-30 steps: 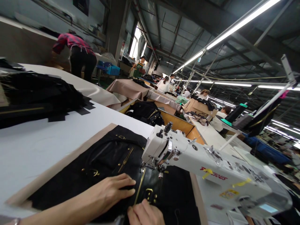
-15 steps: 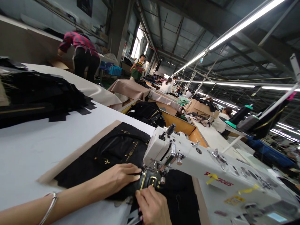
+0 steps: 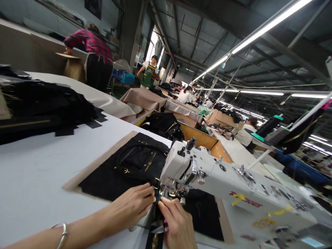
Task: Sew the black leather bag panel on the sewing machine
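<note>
Both hands drawn in close under the needle end of the sewing machine (image 3: 181, 166); left hand (image 3: 132, 207) flat on the black bag piece (image 3: 137, 162), fingers together and stretched toward 2 o'clock, tips touching the dark strap just short of the presser foot (image 3: 168, 193); right hand (image 3: 176, 224) risen from the bottom edge since a second ago, now pinching something small at the strap edge between thumb and forefinger, fingers narrow, a thin metal tool seemingly tucked in the palm, too blurred to name.

Black bag piece slid toward 2 o'clock over the last second, more pale surface (image 3: 38, 180) bared at 9 o'clock, gold zip and buckles now lying at 11 o'clock from the left hand instead of beside it; strap with gold hardware (image 3: 155, 238) now hanging off the near edge at 6 o'clock, between the two wrists; reads as a seam section finished and the work being reset at the foot, not sewn at speed.

Bag piece mostly at 12 o'clock from the left hand, part of it passing under the machine head to 3 o'clock; bangle (image 3: 61, 233) on the left wrist; heap of black cut pieces (image 3: 46, 107) well apart at 10 o'clock; other people at far benches.
</note>
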The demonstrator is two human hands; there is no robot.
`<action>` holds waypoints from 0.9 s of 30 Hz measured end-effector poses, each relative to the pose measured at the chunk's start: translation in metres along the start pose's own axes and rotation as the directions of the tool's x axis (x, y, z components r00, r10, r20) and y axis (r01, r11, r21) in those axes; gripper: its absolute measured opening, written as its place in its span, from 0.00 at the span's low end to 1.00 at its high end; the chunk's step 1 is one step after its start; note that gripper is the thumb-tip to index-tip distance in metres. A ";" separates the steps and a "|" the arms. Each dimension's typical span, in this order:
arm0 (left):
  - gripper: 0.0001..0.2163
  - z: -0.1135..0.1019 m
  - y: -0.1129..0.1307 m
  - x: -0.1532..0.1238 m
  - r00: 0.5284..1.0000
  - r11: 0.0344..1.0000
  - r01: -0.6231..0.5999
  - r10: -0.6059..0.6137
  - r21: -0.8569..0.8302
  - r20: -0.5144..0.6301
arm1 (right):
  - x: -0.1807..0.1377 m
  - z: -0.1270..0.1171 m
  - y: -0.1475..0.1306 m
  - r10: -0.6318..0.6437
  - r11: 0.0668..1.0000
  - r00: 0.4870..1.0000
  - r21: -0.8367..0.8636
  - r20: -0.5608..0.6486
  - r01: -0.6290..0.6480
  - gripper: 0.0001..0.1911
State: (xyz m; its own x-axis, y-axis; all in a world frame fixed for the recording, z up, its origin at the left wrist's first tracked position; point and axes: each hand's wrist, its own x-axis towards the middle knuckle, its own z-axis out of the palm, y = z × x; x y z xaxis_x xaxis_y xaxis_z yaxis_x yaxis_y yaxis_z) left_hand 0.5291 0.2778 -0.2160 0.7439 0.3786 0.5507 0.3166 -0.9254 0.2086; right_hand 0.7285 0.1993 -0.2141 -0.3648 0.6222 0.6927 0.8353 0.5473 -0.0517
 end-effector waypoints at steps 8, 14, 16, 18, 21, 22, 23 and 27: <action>0.11 0.005 -0.007 0.010 1.000 0.970 -0.012 0.005 -0.242 -0.030 | -0.005 -0.008 0.000 0.243 0.970 0.970 0.026 0.017 -0.243 0.22; 0.14 0.006 -0.012 0.011 0.996 0.939 -0.024 -0.006 -0.343 -0.085 | -0.001 -0.003 -0.002 0.194 0.980 0.981 -0.049 -0.006 -0.194 0.25; 0.13 0.009 -0.014 0.011 0.997 0.932 -0.005 -0.024 -0.364 -0.074 | -0.001 -0.002 -0.001 0.183 0.982 0.983 -0.045 -0.004 -0.183 0.26; 0.14 0.010 -0.015 0.010 0.997 0.929 0.004 -0.034 -0.371 -0.074 | 0.000 -0.002 0.000 0.173 0.984 0.985 -0.053 0.000 -0.173 0.26; 0.14 0.008 -0.014 0.011 0.998 0.927 0.014 -0.039 -0.374 -0.059 | 0.001 -0.002 0.000 0.161 0.985 0.987 -0.066 -0.010 -0.161 0.27; 0.14 0.007 -0.014 0.012 0.998 0.926 0.015 -0.038 -0.377 -0.055 | 0.001 -0.001 0.000 0.155 0.985 0.988 -0.069 -0.016 -0.156 0.27; 0.14 0.006 -0.013 0.012 0.998 0.924 0.007 -0.031 -0.382 -0.056 | 0.001 -0.001 0.000 0.150 0.986 0.988 -0.072 -0.022 -0.151 0.27; 0.14 0.002 -0.011 0.016 0.997 0.916 -0.041 0.009 -0.399 -0.082 | 0.000 0.001 0.001 0.138 0.987 0.990 -0.077 -0.016 -0.139 0.27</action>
State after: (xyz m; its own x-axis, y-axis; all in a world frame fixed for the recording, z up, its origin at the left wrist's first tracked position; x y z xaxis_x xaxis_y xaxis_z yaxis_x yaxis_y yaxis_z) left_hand 0.5385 0.2939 -0.2114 0.6962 0.3671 0.6169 0.0243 -0.8709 0.4909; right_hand 0.7288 0.2002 -0.2143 -0.2389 0.6829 0.6903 0.9070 0.4108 -0.0925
